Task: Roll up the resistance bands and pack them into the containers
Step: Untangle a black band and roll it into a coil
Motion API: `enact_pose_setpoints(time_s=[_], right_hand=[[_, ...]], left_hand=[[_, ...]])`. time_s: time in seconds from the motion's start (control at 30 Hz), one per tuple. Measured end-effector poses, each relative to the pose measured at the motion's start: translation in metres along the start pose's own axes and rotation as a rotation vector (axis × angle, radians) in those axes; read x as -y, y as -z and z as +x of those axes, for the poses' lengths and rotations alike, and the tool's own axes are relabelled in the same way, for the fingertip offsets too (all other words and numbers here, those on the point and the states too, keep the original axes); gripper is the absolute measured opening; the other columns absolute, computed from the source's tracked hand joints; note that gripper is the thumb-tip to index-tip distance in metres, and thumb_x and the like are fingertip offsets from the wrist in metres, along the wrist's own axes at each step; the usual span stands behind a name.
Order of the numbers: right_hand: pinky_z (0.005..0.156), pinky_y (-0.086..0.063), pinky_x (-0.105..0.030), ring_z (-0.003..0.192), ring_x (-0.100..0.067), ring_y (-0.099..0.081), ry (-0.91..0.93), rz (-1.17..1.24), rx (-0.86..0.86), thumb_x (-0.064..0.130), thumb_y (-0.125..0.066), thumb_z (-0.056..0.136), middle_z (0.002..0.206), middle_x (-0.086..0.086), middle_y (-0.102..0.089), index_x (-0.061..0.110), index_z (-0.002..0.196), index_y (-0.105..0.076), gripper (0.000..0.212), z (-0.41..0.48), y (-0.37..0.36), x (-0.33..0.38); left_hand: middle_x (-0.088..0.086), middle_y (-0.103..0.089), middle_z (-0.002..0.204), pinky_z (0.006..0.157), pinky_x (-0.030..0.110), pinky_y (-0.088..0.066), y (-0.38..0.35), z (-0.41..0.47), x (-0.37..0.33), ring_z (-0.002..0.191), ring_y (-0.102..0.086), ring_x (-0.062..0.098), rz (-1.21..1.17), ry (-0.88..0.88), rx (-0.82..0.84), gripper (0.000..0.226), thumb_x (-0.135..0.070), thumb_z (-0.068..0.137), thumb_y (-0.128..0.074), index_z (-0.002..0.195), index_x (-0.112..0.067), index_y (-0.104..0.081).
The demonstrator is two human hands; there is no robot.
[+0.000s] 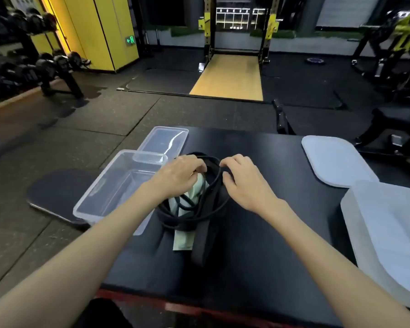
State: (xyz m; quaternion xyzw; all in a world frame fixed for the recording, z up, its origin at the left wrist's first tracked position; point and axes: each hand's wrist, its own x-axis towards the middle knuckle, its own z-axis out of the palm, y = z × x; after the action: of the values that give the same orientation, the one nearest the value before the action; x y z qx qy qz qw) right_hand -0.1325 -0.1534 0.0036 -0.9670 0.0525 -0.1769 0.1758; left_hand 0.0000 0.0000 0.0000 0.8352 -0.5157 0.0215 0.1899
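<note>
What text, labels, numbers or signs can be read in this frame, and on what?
Green sign on the yellow wall: an arrow and a figure, no legible words.
Weight plate on the floor: markings too blurred to read.
No print visible on the bands, clear box or white lid.

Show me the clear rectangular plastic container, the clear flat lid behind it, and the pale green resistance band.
Clear rectangular plastic container (114, 188), head view, on its bare floor.
Clear flat lid (162, 140), head view, on its middle panel.
Pale green resistance band (182, 242), head view, on its near end.
</note>
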Motion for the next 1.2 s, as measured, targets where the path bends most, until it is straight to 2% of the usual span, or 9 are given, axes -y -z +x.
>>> enact_pose_setpoints(time_s=[0.23,0.47,0.6,0.7,0.8,0.87,0.93,1.03,1.2], right_hand=[[0.09,-0.041,-0.039,0.104,-0.022,-0.044,-0.008,-0.045,0.091,0.019,-0.042,0.097,0.116,-0.002,-0.053,0.014,0.119,-0.055,0.026,-0.019,-0.007,0.031],[0.091,-0.04,-0.036,0.103,-0.021,-0.044,-0.032,-0.072,0.171,0.018,-0.042,0.095,0.113,-0.002,-0.054,0.016,0.115,-0.058,0.025,-0.02,-0.01,0.036],[0.091,-0.039,-0.033,0.104,-0.018,-0.043,-0.046,-0.044,0.175,0.018,-0.042,0.096,0.113,0.001,-0.053,0.017,0.114,-0.059,0.025,-0.022,-0.009,0.034],[0.09,-0.038,-0.031,0.104,-0.017,-0.043,-0.041,-0.043,0.176,0.018,-0.041,0.096,0.113,0.002,-0.053,0.017,0.114,-0.059,0.025,-0.023,-0.005,0.03],[0.092,-0.039,-0.033,0.104,-0.017,-0.044,-0.036,-0.027,0.163,0.017,-0.042,0.095,0.113,0.001,-0.054,0.016,0.113,-0.059,0.025,-0.022,-0.002,0.027],[0.093,-0.041,-0.036,0.104,-0.019,-0.045,-0.046,0.009,0.156,0.016,-0.044,0.095,0.112,0.0,-0.055,0.016,0.113,-0.059,0.024,-0.02,0.001,0.026],[0.092,-0.042,-0.036,0.103,-0.02,-0.047,-0.061,0.042,0.145,0.017,-0.046,0.094,0.11,0.0,-0.054,0.016,0.114,-0.058,0.024,-0.016,0.003,0.027],[0.091,-0.044,-0.034,0.105,-0.018,-0.051,-0.083,0.147,0.084,0.023,-0.053,0.093,0.117,0.002,-0.052,0.018,0.131,-0.047,0.038,-0.008,0.008,0.03],[0.088,-0.041,-0.021,0.105,-0.007,-0.052,-0.134,0.415,-0.08,0.033,-0.065,0.089,0.135,0.013,-0.037,0.022,0.15,-0.022,0.075,0.005,0.03,0.04]], left_hand=[[0.002,-0.056,0.121,0.098,0.033,-0.04,-0.001,-0.042,0.002,0.118,-0.048,0.019,0.164,0.08,0.335,0.032,-0.011,0.09,-0.052,0.12,-0.019,-0.057],[0.0,-0.061,0.115,0.091,0.033,-0.044,-0.004,-0.044,0.006,0.111,-0.051,0.02,0.298,0.053,0.409,0.035,-0.034,0.084,-0.066,0.117,-0.024,-0.061],[0.002,-0.062,0.111,0.08,0.027,-0.037,-0.006,-0.035,0.003,0.104,-0.056,0.021,0.386,0.038,0.422,0.027,-0.025,0.086,-0.066,0.113,-0.027,-0.066],[0.003,-0.065,0.106,0.077,0.024,-0.037,-0.006,-0.031,0.004,0.101,-0.058,0.021,0.36,0.024,0.349,0.022,-0.02,0.089,-0.063,0.11,-0.023,-0.067],[0.003,-0.066,0.1,0.084,0.032,-0.044,0.003,-0.026,0.005,0.1,-0.057,0.023,0.179,0.075,0.17,0.018,-0.022,0.088,-0.062,0.104,-0.015,-0.067],[-0.002,-0.064,0.084,0.075,0.026,-0.041,0.014,-0.023,0.0,0.088,-0.059,0.02,-0.052,0.132,-0.01,0.013,-0.019,0.088,-0.064,0.098,-0.012,-0.068],[-0.011,-0.06,0.071,0.065,0.016,-0.037,0.028,-0.021,-0.012,0.072,-0.057,0.005,-0.273,0.181,-0.144,0.006,-0.017,0.086,-0.066,0.089,-0.012,-0.069],[-0.01,-0.067,0.078,0.066,0.006,-0.04,0.046,-0.017,-0.03,0.07,-0.059,-0.005,-0.518,0.156,-0.214,0.003,-0.013,0.085,-0.068,0.086,-0.014,-0.071],[-0.012,-0.06,0.109,0.072,0.014,-0.047,0.066,-0.005,-0.048,0.073,-0.061,0.001,-0.705,0.087,-0.285,0.01,-0.016,0.082,-0.072,0.091,-0.018,-0.073]])
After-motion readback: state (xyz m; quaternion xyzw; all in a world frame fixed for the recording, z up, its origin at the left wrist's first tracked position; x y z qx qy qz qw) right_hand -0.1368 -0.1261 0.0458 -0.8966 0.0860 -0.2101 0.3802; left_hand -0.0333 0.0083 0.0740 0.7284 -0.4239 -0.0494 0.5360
